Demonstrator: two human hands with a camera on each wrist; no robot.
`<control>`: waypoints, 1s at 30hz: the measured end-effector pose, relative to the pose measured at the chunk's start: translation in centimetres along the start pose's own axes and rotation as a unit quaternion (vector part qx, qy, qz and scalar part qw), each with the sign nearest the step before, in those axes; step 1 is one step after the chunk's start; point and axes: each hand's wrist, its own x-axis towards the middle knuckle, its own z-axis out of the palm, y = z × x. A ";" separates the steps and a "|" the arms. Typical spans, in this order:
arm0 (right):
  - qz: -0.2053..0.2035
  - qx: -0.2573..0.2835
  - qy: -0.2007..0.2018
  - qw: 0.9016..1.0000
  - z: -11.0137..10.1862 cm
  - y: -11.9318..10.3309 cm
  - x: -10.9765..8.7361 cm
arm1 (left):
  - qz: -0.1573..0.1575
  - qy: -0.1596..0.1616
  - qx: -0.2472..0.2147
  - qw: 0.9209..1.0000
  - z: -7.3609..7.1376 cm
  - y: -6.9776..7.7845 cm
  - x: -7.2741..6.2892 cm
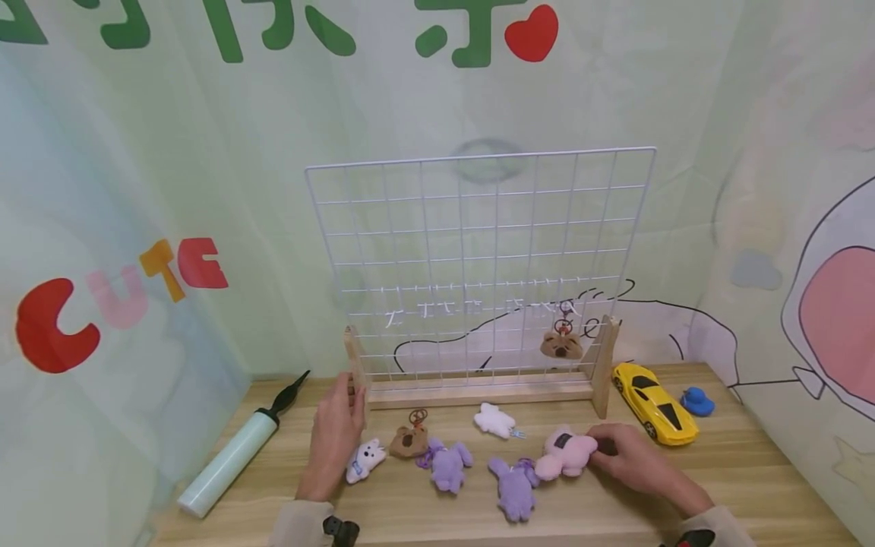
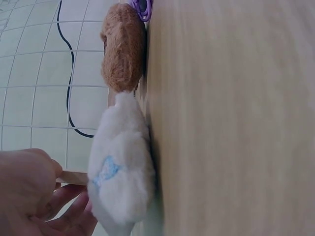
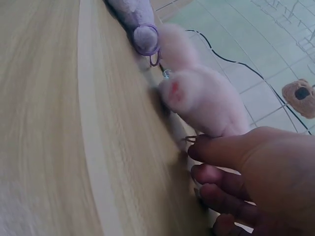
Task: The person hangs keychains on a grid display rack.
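My left hand [image 1: 338, 425] grips the left wooden leg [image 2: 74, 178] of a white wire grid rack [image 1: 478, 228], thumb on one side and fingers on the other. A white plush charm [image 1: 366, 460] lies just beside that wrist. On the right, my right hand [image 1: 632, 460] pinches a small metal ring [image 3: 190, 139] at the end of a pink plush keychain [image 1: 566, 453], which lies on the table. Two purple plush keychains [image 1: 448, 466] [image 1: 514, 490], a brown bear-head keychain [image 1: 410, 441] and a white cloud-like plush [image 1: 494, 420] lie between the hands.
Another brown bear keychain [image 1: 562, 345] hangs from a hook at the rack's lower right. Several white hooks [image 1: 472, 305] line the grid. A yellow toy car [image 1: 655, 403] and small blue hat [image 1: 697, 401] stand right; a pale green hand pump [image 1: 232, 460] lies left.
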 end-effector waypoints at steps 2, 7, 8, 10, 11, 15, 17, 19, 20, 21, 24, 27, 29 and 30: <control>0.005 0.007 0.003 1.000 0.1 0.1 0.0 | -0.001 -0.001 0.002 1.000 0.0 0.0 0.0; 0.014 0.026 0.004 1.000 0.2 -0.1 0.2 | 0.003 0.001 0.006 1.000 0.0 0.0 -0.1; 0.011 0.027 0.003 1.000 0.2 -0.2 0.2 | 0.004 0.002 0.006 1.000 -0.1 0.0 -0.1; -0.005 0.032 0.001 0.999 0.3 -0.1 0.2 | 0.005 0.003 0.005 1.000 0.0 0.0 -0.1; -0.009 0.033 0.001 0.999 0.3 -0.1 0.2 | 0.006 0.003 0.005 1.000 0.0 0.0 -0.1; -0.026 0.043 0.007 0.999 0.5 0.1 0.1 | 0.006 0.003 0.002 1.000 0.0 -0.1 -0.1; -0.024 0.046 0.010 0.999 0.5 0.1 0.1 | 0.004 0.002 0.001 1.000 0.0 -0.1 -0.1; -0.013 0.059 0.012 0.998 0.4 -0.1 0.0 | 0.003 0.002 0.000 1.000 0.0 -0.1 0.0; -0.008 0.069 0.014 0.997 0.2 -0.2 0.0 | 0.002 0.001 -0.001 1.000 0.0 0.0 0.0; -0.005 0.081 0.018 0.997 0.1 -0.3 0.0 | 0.002 0.000 -0.001 1.000 0.0 0.0 0.0; 0.002 0.107 0.037 0.994 -0.5 -1.0 0.0 | -0.002 -0.003 -0.003 1.000 0.0 0.0 0.0; 0.001 0.120 0.058 0.991 -1.2 -1.8 0.0 | -0.005 -0.005 -0.005 1.000 0.0 -0.1 0.0; 0.005 0.122 0.068 0.990 -1.4 -2.3 0.1 | -0.006 -0.005 -0.004 1.000 0.1 -0.1 0.0; 0.007 0.124 0.073 0.990 -1.5 -2.5 0.1 | -0.007 -0.005 -0.003 1.000 0.1 -0.1 0.0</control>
